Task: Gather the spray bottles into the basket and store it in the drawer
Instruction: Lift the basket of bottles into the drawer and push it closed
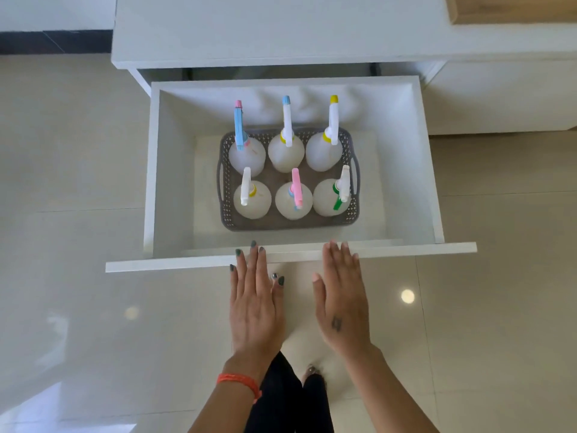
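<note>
A grey perforated basket (225, 182) stands on the floor of the open white drawer (175, 170). Several translucent spray bottles (285, 156) stand upright in it in two rows, with blue, pink, yellow, white and green trigger heads. My left hand (254, 304) is flat and open, and its fingertips overlap the top edge of the drawer front (156, 264). My right hand (342, 304) is also flat and open, fingertips at the same edge. Neither hand holds anything.
The drawer is pulled out from a white cabinet (281, 32). A wooden tray corner (512, 9) shows on the cabinet top at the far right. Glossy beige floor tiles (78, 182) surround the drawer. My dark-clad legs (290, 398) are below the hands.
</note>
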`<state>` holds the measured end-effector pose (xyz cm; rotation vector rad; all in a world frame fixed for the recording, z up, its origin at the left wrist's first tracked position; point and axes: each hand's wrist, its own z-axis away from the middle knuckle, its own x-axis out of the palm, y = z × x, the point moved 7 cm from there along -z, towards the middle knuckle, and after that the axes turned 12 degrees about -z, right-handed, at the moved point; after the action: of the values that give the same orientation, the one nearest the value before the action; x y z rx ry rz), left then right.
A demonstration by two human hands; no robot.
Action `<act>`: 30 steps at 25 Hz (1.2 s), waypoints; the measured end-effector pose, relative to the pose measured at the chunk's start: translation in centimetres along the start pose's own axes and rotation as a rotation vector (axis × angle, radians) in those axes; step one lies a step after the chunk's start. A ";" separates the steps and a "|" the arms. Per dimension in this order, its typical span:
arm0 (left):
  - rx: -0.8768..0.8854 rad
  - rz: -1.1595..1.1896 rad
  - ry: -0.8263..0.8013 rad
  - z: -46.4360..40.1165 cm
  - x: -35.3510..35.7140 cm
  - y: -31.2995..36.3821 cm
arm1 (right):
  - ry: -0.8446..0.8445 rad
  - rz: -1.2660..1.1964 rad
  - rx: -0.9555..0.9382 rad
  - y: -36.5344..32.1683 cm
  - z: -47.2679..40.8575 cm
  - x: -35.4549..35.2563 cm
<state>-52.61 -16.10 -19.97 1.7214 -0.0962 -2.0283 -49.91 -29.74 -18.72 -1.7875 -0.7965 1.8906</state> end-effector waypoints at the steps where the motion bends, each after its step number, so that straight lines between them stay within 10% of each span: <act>1: 0.013 -0.037 -0.045 0.3 0.7 -0.3 | -0.041 0.038 -0.019 0.2 0.4 0.5; 30: 0.145 -0.206 -0.070 -18.8 -1.4 1.9 | 0.024 0.168 -0.174 0.3 -19.1 2.4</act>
<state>-34.07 -12.56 -22.00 1.8123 -0.0944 -2.2815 -31.12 -26.11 -20.88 -2.0357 -0.8497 1.9519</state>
